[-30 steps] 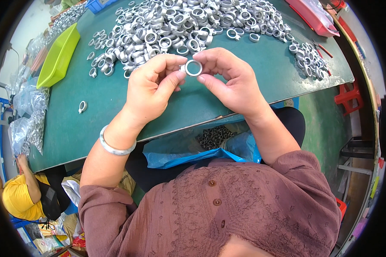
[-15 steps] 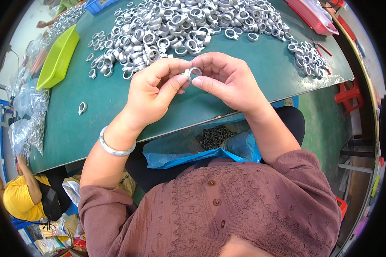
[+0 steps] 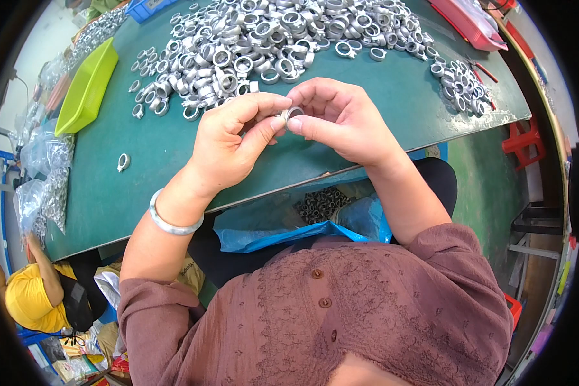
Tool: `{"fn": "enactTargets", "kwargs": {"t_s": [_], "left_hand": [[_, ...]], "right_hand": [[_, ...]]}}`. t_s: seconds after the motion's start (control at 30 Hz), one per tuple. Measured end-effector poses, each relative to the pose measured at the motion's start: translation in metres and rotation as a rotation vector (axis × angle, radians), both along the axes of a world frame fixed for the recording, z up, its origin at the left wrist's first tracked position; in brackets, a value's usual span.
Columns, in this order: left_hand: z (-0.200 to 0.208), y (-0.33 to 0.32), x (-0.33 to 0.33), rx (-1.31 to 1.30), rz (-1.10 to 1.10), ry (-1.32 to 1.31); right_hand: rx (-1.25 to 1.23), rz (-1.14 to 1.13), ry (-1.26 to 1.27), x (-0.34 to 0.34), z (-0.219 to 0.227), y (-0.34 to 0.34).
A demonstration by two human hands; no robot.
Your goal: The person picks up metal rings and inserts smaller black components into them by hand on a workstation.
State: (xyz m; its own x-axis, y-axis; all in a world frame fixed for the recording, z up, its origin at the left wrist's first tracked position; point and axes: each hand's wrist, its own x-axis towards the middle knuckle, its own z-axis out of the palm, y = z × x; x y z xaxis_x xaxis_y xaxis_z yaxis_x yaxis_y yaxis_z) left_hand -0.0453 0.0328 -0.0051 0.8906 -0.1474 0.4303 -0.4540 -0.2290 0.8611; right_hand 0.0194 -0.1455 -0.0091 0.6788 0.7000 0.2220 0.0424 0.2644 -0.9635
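Between both hands, just above the green tabletop, is a small silver metal ring clamp. My left hand pinches its lug side between thumb and index finger. My right hand grips the round side, thumb laid along the ring's near edge. Fingers cover much of the clamp. A large heap of similar ring clamps lies just beyond my hands. One single ring clamp lies apart, left of my left hand.
A lime-green tray stands at the left, a pink-red bin at the far right. Near it lie a smaller group of clamps and red-handled pliers. A blue bag of dark parts hangs below the table edge. A co-worker in yellow is at lower left.
The ring clamp has turned between my fingers, so its opening now shows narrower. Both hands stay in nearly the same place.
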Motion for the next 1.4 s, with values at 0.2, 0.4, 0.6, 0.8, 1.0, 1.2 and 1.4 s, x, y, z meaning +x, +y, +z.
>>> {"fn": "enactTargets", "kwargs": {"t_s": [0.2,0.4,0.6,0.8,1.0,1.2,1.4], "left_hand": [[-0.001,0.001,0.000,-0.002,-0.028,0.038],[0.003,-0.006,0.002,-0.033,-0.027,0.104],[0.004,-0.008,-0.001,0.026,-0.033,0.151],[0.007,-0.029,-0.010,-0.057,-0.012,0.192],[-0.007,-0.044,-0.009,-0.130,-0.003,0.187],[-0.023,-0.041,-0.004,-0.060,0.123,0.149],[-0.026,-0.043,-0.002,-0.006,0.183,0.154]], "right_hand": [[0.037,0.052,0.058,0.004,-0.005,0.001],[0.033,0.022,0.077,0.003,0.000,-0.001],[0.039,0.092,0.034,0.006,-0.011,-0.008],[-0.025,0.057,0.002,0.003,-0.007,-0.022],[-0.092,-0.092,-0.154,0.011,-0.017,-0.044],[-0.427,-0.796,-0.743,0.046,-0.010,-0.107],[-0.665,-1.217,-0.957,0.103,-0.002,-0.191]]}}
